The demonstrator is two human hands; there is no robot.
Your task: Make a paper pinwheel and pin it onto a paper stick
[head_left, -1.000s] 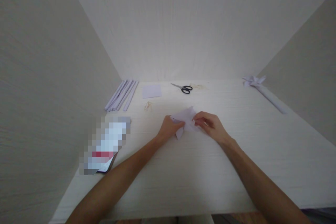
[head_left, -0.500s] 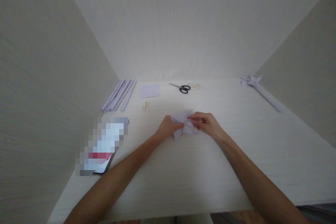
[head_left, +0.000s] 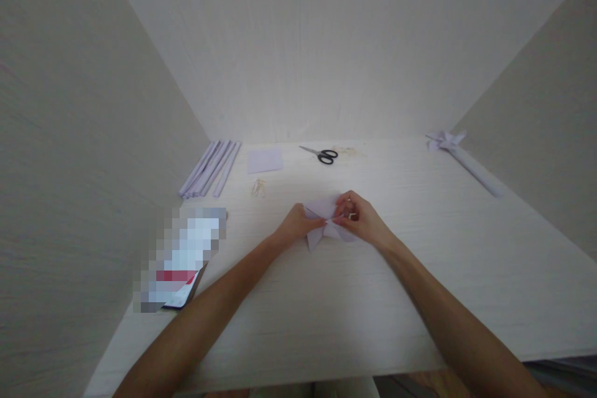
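A pale lilac folded paper piece point(head_left: 321, 224) lies at the middle of the white table point(head_left: 326, 311). My left hand point(head_left: 298, 225) presses on its left side with the fingers closed on the paper. My right hand point(head_left: 359, 217) pinches the paper's right part, fingers curled over a folded flap. The two hands nearly meet over the paper's centre.
Several rolled lilac paper sticks point(head_left: 209, 168) lie at the back left. A lilac paper square point(head_left: 265, 160), black-handled scissors point(head_left: 321, 154) and rubber bands point(head_left: 257, 186) sit behind. A paper pinwheel on a stick point(head_left: 459, 154) lies at the right. A blurred-out object point(head_left: 180, 258) rests at the left.
My right hand has lifted and curled its fingers further over the paper's right flap, drawing it toward the centre. The left hand stays put.
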